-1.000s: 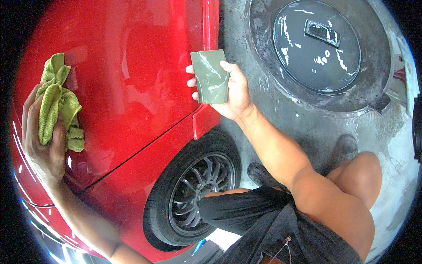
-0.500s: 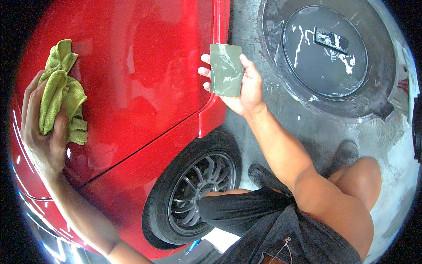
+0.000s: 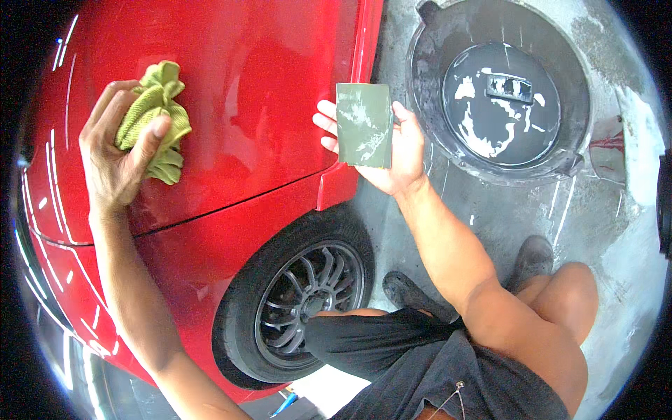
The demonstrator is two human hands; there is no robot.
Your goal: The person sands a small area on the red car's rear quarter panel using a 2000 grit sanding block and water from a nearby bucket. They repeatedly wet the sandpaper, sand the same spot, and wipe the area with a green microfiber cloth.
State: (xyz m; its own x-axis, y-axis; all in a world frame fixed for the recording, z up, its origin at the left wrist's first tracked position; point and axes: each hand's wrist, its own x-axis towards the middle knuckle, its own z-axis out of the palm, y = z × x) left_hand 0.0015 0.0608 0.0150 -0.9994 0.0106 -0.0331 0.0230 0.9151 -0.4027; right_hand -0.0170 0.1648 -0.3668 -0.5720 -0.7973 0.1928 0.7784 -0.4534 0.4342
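My left hand (image 3: pixel 117 150) grips a crumpled yellow-green microfiber cloth (image 3: pixel 155 122) against the red car door panel (image 3: pixel 259 91). Its fingers bend round the cloth, thumb on the near side. In my right hand (image 3: pixel 404 154) lies a thin grey-green rectangular sheet, probably sandpaper (image 3: pixel 365 126), with whitish wet streaks across its face. Fingertips show past the sheet's left edge and the thumb rests at its right. I hold it up beside the car's lower sill, apart from the paint.
A black round tub (image 3: pixel 427 91) of dark water stands on the wet grey floor (image 3: pixel 490 224) at right, with a small dark block (image 3: pixel 509 88) in it. The car's wheel (image 3: pixel 294 301) is close to my bent knee. A white sheet (image 3: pixel 329 388) lies below the wheel.
My left hand and the cloth have moved right across the red panel. My right hand and its sheet sit slightly lower in view. The view has shifted a little.
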